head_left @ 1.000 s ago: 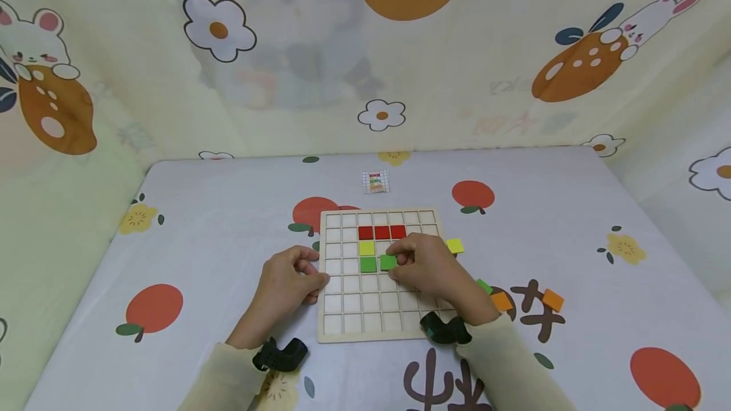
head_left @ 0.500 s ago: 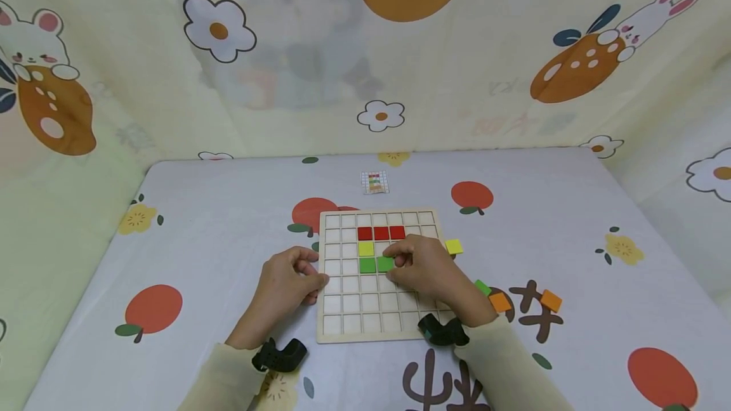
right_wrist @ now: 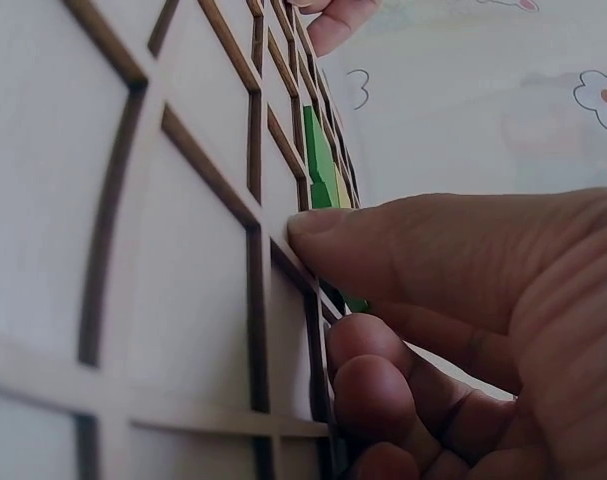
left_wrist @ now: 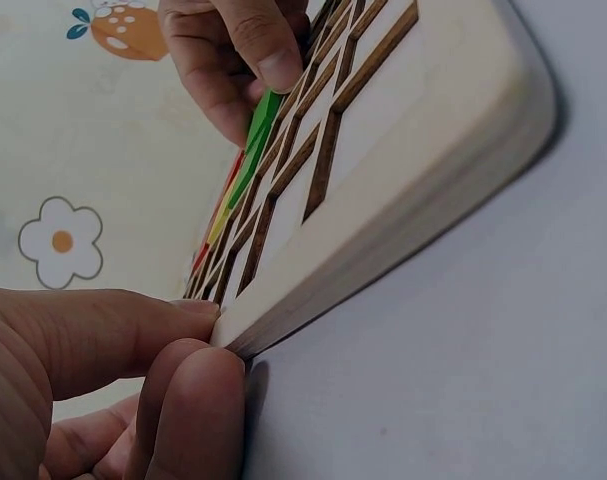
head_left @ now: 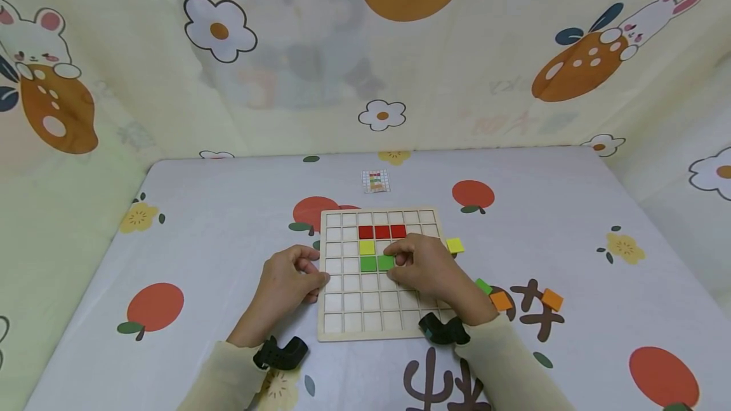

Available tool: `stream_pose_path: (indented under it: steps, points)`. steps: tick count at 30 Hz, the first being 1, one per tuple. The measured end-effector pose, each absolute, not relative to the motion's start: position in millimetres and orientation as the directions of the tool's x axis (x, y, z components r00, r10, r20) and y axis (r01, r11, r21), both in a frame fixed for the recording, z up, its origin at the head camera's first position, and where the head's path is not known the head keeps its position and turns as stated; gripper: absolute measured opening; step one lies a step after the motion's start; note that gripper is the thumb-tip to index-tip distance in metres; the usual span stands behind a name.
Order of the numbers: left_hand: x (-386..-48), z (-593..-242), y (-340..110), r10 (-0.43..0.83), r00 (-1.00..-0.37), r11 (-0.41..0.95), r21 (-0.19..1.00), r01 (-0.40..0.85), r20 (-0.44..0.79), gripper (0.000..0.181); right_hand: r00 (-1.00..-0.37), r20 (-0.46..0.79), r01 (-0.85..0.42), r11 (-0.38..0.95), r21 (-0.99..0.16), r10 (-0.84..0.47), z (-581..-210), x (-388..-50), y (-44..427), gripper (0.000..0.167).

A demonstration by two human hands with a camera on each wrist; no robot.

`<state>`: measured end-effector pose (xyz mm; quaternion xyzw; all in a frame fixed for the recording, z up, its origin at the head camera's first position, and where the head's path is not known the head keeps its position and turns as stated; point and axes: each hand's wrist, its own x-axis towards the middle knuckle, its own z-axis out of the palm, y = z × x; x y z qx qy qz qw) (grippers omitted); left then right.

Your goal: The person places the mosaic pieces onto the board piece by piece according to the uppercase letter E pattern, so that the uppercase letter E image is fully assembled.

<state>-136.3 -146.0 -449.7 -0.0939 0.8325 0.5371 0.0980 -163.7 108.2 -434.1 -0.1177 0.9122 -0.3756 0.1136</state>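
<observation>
On the left edge of a gridded wooden board (head_left: 353, 322), the left hand (head_left: 288, 278) grips the rim, thumb on top in the left wrist view. The right hand (head_left: 428, 266) is over the board's middle, thumb and fingers at a green tile (head_left: 385, 263), which it holds beside another green tile (head_left: 368, 264). In the right wrist view the thumb of the right hand (right_wrist: 443, 290) touches the grid and partly hides the tiles. Above lie a yellow tile (head_left: 367, 247) and a row of three red tiles (head_left: 382, 232).
Right of the board lie a yellow tile (head_left: 455, 245), a green tile (head_left: 483, 286) and two orange tiles (head_left: 501, 300), (head_left: 552, 299). A small printed pattern card (head_left: 375, 181) lies beyond the board. A patterned curtain stands behind the table.
The right hand has shifted slightly left with the green tile, which now sits close against the neighbouring green one. The left hand has kept its place on the board's edge.
</observation>
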Motion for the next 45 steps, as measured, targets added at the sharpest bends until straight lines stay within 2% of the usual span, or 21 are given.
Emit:
stream_pose_path:
  steps: [29, 38, 45]
  points:
    - [-137.7, -448.0, -144.8, -0.06, -0.958, 0.4, 0.873, -0.279, -0.279, 0.034, -0.947, -0.121, -0.138, 0.714, -0.686, -0.299, -432.8, -164.9, 109.8, 0.03]
    - [-135.6, -452.7, -144.1, -0.039, -0.955, 0.389, 0.876, -0.286, -0.294, 0.034, -0.955, -0.089, -0.151, 0.724, -0.673, -0.282, -426.5, -155.0, 139.0, 0.043]
    - [-137.8, -450.1, -144.7, -0.054, -0.957, 0.403, 0.871, -0.282, -0.285, 0.034, -0.98, -0.006, -0.145, 0.731, -0.667, -0.2, -413.8, -143.9, 169.5, 0.04]
